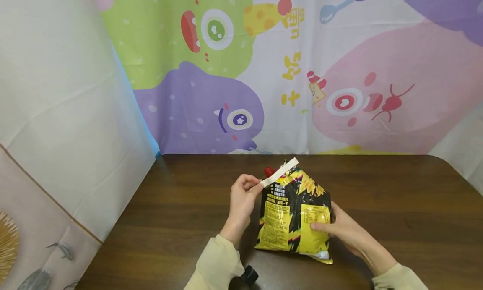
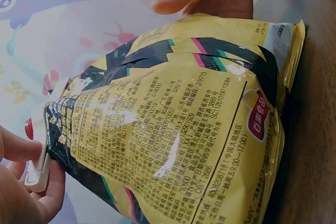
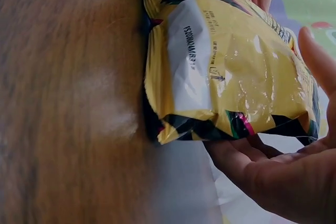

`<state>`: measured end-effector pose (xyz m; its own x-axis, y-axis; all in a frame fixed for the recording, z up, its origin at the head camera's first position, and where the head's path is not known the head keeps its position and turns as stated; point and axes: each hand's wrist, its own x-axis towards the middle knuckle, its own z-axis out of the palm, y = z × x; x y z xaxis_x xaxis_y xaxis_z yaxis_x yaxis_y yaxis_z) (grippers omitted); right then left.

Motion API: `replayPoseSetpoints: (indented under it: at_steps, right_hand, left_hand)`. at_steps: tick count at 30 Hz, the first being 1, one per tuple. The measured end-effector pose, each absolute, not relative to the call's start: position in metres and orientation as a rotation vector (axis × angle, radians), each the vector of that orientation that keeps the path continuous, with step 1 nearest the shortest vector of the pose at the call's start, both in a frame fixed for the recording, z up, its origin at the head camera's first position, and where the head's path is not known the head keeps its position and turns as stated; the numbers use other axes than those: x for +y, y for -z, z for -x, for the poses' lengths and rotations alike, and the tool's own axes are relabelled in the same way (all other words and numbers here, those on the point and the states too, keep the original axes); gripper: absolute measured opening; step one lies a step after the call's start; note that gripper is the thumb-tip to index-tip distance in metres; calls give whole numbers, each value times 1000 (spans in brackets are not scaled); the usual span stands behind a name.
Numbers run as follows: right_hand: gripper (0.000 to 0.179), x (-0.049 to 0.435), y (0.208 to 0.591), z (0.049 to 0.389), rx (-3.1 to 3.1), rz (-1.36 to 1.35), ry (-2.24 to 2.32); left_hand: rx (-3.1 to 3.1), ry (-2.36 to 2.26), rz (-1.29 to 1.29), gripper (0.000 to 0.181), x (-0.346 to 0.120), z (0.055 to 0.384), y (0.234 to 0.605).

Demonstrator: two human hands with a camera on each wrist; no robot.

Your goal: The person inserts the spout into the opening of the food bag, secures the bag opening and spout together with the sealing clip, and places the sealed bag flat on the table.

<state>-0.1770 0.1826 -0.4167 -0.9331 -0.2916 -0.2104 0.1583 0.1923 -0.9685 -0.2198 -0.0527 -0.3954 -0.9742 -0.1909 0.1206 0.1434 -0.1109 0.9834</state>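
Note:
A yellow and black snack bag (image 1: 277, 227) stands on the table, its printed back toward the head view. Across its gathered top runs a long white bag clip (image 1: 281, 172), slanting up to the right. A red cap (image 1: 268, 171) shows just behind the clip. My left hand (image 1: 243, 197) pinches the clip's lower left end between thumb and fingers; the left wrist view shows this grip on the white end (image 2: 39, 166). My right hand (image 1: 345, 229) holds the bag's right side, thumb on the printed face and fingers behind it.
The brown wooden table (image 1: 170, 223) reaches back to a cartoon-printed curtain (image 1: 286, 134). A pale cloth (image 1: 60, 92) hangs along the left side. Beside my left sleeve, a black object (image 1: 250, 275) shows at the near edge of the view.

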Motion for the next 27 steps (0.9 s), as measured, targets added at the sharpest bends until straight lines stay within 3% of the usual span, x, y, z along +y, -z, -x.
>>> replayPoseSetpoints:
  at_steps: [15, 27]
  right_hand:
    - [70, 190, 430, 182, 1987, 228, 1870]
    - [56, 192, 431, 184, 1948, 228, 1903]
  left_hand:
    - [-1832, 2473, -168, 16, -60, 228, 406]
    - [-2352, 2359, -155, 45, -67, 224, 418]
